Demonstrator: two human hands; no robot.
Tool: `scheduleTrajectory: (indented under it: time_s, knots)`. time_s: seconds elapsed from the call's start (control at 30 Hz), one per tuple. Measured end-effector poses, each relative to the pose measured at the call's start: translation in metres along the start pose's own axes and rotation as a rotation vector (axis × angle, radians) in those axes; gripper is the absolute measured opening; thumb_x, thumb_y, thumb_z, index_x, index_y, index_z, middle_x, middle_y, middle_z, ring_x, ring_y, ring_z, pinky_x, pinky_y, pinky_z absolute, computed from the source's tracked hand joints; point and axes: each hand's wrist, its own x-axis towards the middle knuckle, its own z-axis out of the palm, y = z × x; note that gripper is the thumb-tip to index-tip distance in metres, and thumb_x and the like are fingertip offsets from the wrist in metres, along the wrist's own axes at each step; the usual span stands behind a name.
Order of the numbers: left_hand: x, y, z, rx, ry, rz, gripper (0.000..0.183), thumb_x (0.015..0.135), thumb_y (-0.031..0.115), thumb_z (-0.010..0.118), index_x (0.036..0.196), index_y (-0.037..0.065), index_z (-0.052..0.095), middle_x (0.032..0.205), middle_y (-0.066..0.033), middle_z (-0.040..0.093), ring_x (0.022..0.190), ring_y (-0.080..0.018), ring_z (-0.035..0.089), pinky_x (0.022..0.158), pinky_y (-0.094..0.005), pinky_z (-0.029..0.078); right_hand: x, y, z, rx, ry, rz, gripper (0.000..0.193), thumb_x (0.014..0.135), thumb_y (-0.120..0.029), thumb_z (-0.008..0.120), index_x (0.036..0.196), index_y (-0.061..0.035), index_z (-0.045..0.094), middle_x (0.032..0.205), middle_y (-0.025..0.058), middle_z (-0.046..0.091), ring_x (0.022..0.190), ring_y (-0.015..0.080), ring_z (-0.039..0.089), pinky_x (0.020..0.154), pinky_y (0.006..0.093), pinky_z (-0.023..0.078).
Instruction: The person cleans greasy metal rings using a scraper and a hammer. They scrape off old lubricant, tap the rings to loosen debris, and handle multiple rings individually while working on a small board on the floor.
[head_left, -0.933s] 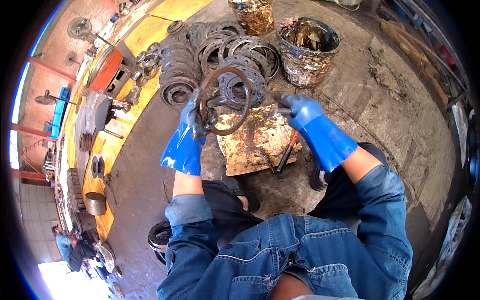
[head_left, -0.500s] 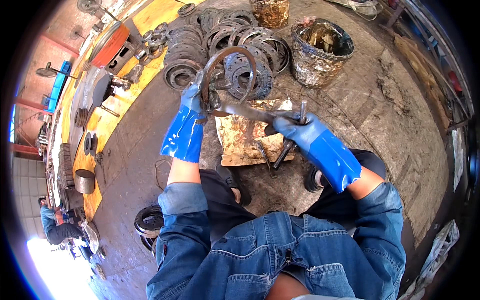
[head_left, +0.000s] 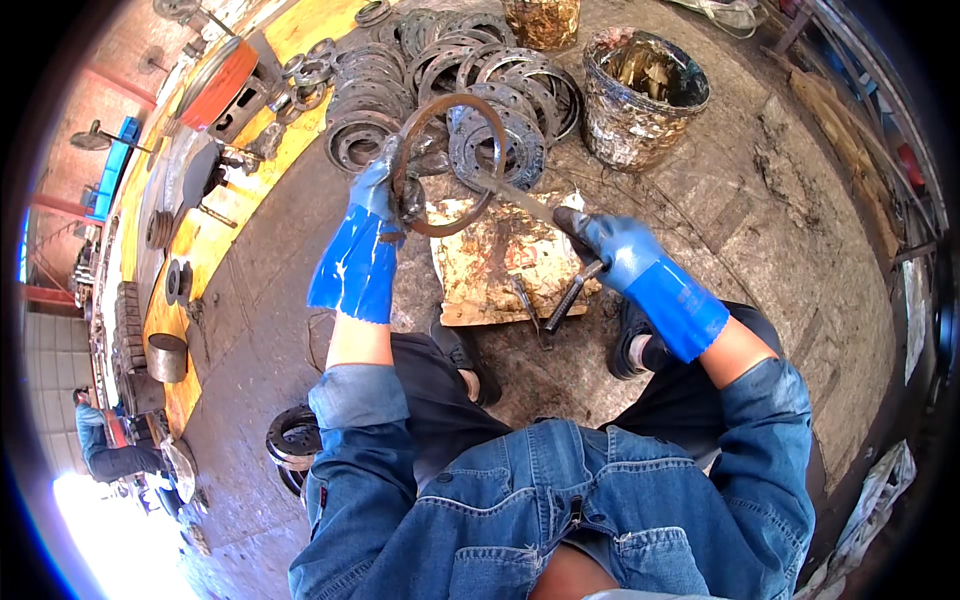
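Observation:
A rusty metal ring (head_left: 497, 128) stands tilted up in front of me, with my left hand (head_left: 375, 192), in a blue rubber glove, closed on its left side. Closed around a long flat metal tool (head_left: 527, 202), my right hand (head_left: 618, 248) wears the same kind of glove. The tool looks like a file or scraper, its far end close to the ring's right inner edge; whether they touch I cannot tell. Below lies a stained board (head_left: 480, 285), with a black-handled tool (head_left: 566, 303) and a slim metal tool (head_left: 526, 300) at its near edge.
Flanged metal rings (head_left: 500, 145) lie heaped beyond my hands. Two grimy buckets (head_left: 640, 125) stand at the far right. A black round part (head_left: 295, 440) sits by my left side. Far left, another person (head_left: 115, 450) works. Wooden planks (head_left: 850, 150) lie along the right.
The ring has turned to face me more and dropped slightly. My right hand has shifted slightly right, and the flat tool's far end has moved from the ring's left side to its right.

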Motion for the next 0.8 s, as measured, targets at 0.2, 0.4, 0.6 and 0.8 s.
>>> scheduleTrajectory:
  time_s: [0.2, 0.4, 0.6, 0.8]
  knots:
    - [-0.003, 0.000, 0.002, -0.154, -0.027, 0.021, 0.029, 0.088, 0.026, 0.064, 0.109, 0.006, 0.063, 0.089, -0.0050, 0.066, 0.064, -0.0132, 0.058, 0.052, -0.0270, 0.046, 0.000, -0.015, -0.034, -0.006, 0.036, 0.087, 0.056, 0.072, -0.010, 0.066, 0.126, -0.0139, 0.050, 0.093, 0.0155, 0.064, 0.087, 0.0343, 0.063, 0.073, 0.0439, 0.051]
    - [0.003, 0.000, -0.009, -0.062, 0.100, 0.057, 0.034, 0.093, 0.033, 0.053, 0.114, 0.008, 0.059, 0.092, -0.0153, 0.069, 0.044, -0.0171, 0.052, 0.037, -0.0274, 0.040, -0.013, -0.045, -0.027, 0.633, -0.003, 0.115, 0.039, 0.086, -0.017, 0.063, 0.125, -0.0157, 0.059, 0.083, 0.0127, 0.061, 0.077, 0.0305, 0.061, 0.067, 0.0390, 0.047]
    - [-0.006, 0.000, 0.000, -0.035, 0.107, 0.068, 0.035, 0.094, 0.035, 0.051, 0.115, 0.007, 0.058, 0.084, -0.0151, 0.070, 0.038, -0.0172, 0.050, 0.032, -0.0271, 0.037, -0.008, -0.055, -0.038, 0.786, -0.146, 0.286, 0.034, 0.088, -0.014, 0.062, 0.121, -0.0082, 0.059, 0.093, 0.0119, 0.065, 0.082, 0.0178, 0.061, 0.076, 0.0305, 0.048]
    - [-0.016, 0.007, 0.013, -0.135, 0.079, 0.069, 0.028, 0.087, 0.021, 0.064, 0.109, 0.004, 0.061, 0.076, -0.0058, 0.063, 0.054, -0.0170, 0.058, 0.044, -0.0294, 0.047, -0.007, -0.051, -0.034, 0.893, 0.019, 0.297, 0.012, 0.080, -0.005, 0.061, 0.091, -0.0028, 0.064, 0.072, 0.0046, 0.058, 0.068, 0.0076, 0.049, 0.064, 0.0247, 0.044]
